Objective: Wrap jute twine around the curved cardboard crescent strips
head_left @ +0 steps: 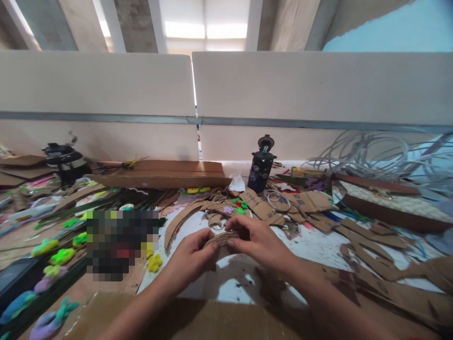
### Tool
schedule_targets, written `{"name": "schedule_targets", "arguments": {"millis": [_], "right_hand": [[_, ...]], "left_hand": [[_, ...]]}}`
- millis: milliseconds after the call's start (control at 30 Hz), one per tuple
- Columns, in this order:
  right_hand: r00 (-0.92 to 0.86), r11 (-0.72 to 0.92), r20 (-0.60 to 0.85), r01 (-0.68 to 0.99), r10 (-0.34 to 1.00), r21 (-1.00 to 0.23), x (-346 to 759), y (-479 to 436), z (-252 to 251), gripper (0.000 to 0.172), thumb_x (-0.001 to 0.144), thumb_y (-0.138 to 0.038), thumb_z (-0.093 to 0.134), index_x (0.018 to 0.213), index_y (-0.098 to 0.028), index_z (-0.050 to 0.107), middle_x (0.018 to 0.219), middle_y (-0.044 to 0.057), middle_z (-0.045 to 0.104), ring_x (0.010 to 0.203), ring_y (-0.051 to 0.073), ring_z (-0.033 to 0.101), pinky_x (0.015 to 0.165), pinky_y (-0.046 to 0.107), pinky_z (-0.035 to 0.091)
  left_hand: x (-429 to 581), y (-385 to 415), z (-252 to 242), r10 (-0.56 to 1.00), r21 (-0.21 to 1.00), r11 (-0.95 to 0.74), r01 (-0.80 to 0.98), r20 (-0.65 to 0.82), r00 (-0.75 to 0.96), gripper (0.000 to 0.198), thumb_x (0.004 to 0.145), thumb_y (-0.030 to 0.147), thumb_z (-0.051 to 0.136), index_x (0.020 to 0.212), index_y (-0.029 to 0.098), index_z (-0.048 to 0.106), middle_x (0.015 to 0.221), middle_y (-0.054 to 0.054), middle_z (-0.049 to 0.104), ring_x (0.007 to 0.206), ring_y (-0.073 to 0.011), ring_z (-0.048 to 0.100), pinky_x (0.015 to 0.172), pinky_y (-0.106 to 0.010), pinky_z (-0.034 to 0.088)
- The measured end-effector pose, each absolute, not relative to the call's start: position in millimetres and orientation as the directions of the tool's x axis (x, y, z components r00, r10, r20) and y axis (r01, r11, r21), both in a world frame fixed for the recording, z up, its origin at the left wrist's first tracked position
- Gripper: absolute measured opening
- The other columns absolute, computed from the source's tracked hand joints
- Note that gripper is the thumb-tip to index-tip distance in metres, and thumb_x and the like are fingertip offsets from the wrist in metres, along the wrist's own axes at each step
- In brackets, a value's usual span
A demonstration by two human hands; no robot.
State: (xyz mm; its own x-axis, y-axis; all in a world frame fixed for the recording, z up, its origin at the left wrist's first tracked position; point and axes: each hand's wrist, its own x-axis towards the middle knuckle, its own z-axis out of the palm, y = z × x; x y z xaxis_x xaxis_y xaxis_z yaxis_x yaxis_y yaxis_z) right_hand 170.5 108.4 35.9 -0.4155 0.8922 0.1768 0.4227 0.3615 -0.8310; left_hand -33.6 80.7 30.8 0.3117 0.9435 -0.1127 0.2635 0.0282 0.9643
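Both my hands meet over the middle of the white, speckled table (311, 245). My left hand (193, 257) and my right hand (256, 241) are each closed on an end of a curved strip of corrugated cardboard (222, 237), held just above the table. The fingers pinch the strip from both sides. Loose cardboard scraps (264, 208) lie right behind my hands.
A dark bottle with an open lid (261, 170) stands behind the scraps. A long cardboard tray (159, 174) lies at the back left, a black pot (65, 163) at far left. Colourful foam flowers (62, 256) and green stems cover the left. Coiled tubing (368, 153) lies at right.
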Motion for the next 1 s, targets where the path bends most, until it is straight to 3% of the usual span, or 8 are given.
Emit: {"name": "schedule_targets", "arguments": {"millis": [300,500,633,867,1000], "right_hand": [[-0.409,0.414,0.208,0.519,0.888,-0.748,166.2,101.7,44.2,0.023,0.076,-0.004,0.069,0.091,-0.021,0.068,0.085,-0.001,0.069,0.080,0.016,0.062,0.069,0.025,0.040],[-0.425,0.311,0.084,0.500,0.901,-0.808,173.7,110.5,40.1,0.024,0.076,-0.008,0.070,0.096,-0.022,0.068,0.085,-0.001,0.070,0.076,0.016,0.061,0.064,0.024,0.040],[-0.434,0.309,0.078,0.492,0.897,-0.814,176.1,113.5,35.8,0.026,0.074,-0.006,0.068,0.095,-0.022,0.069,0.082,-0.001,0.069,0.074,0.015,0.060,0.062,0.022,0.039],[-0.445,0.303,0.078,0.461,0.892,-0.834,173.2,110.2,31.7,0.023,0.075,-0.009,0.069,0.093,-0.023,0.069,0.082,-0.002,0.069,0.075,0.015,0.060,0.061,0.021,0.040],[-0.453,0.270,0.048,0.442,0.890,-0.855,170.1,109.3,33.5,0.022,0.075,-0.009,0.068,0.092,-0.022,0.069,0.081,-0.002,0.069,0.073,0.015,0.060,0.060,0.021,0.040]], "left_hand": [[-36.9,86.4,20.3,0.942,0.867,-0.191,0.460,0.029,0.335,0.030,0.089,0.045,0.061,0.075,0.018,0.063,0.068,0.002,0.053,0.068,-0.0152,0.046,0.060,-0.025,0.031],[-40.1,89.4,14.6,0.943,0.946,-0.042,0.323,-0.070,0.327,0.030,0.085,0.046,0.060,0.080,0.017,0.061,0.070,0.002,0.051,0.064,-0.0139,0.041,0.055,-0.025,0.028],[-41.1,89.6,16.8,0.942,0.956,0.025,0.293,-0.121,0.314,0.031,0.081,0.048,0.063,0.078,0.018,0.059,0.064,0.004,0.046,0.057,-0.0124,0.037,0.051,-0.024,0.025],[-37.1,89.5,17.1,0.933,0.963,-0.020,0.270,-0.079,0.351,0.029,0.083,0.044,0.066,0.086,0.016,0.068,0.076,0.000,0.060,0.069,-0.0155,0.049,0.060,-0.024,0.035],[-36.7,89.6,16.7,0.931,0.959,-0.016,0.283,-0.089,0.354,0.026,0.083,0.042,0.064,0.082,0.016,0.065,0.073,0.001,0.058,0.068,-0.0153,0.048,0.061,-0.024,0.034]]}}
